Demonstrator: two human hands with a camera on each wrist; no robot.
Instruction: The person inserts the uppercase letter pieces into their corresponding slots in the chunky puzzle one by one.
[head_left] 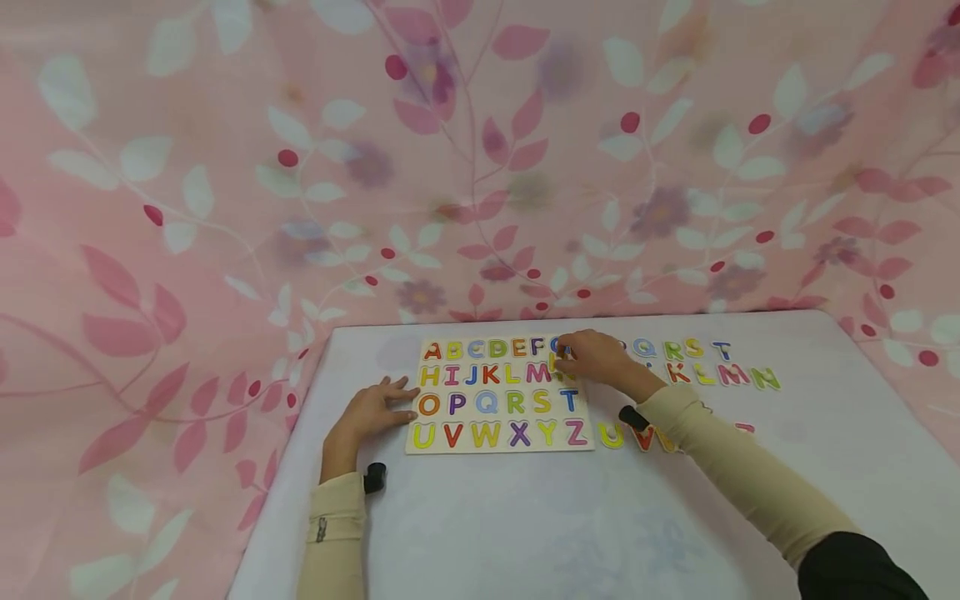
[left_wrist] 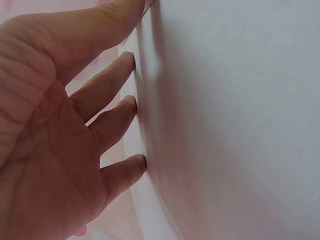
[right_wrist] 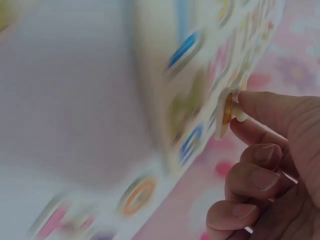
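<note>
Pinching yellow, pale-edged, knobbed letter piece (right_wrist: 227, 115) w/ right hand (head_left: 600, 360), now over upper-R corner of cream, rectangular alphabet board (head_left: 505, 435); long axis: can't tell. Touching board's L edge w/ left hand (head_left: 372, 416), fingers spread, well apart from piece.

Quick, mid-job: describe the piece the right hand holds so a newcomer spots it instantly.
On the white table, find the letter board, then the right hand at its upper right corner. That hand pinches a small yellow-orange piece by its pale knob. Unlike the letters around it, which lie flat, this one is gripped.
</note>
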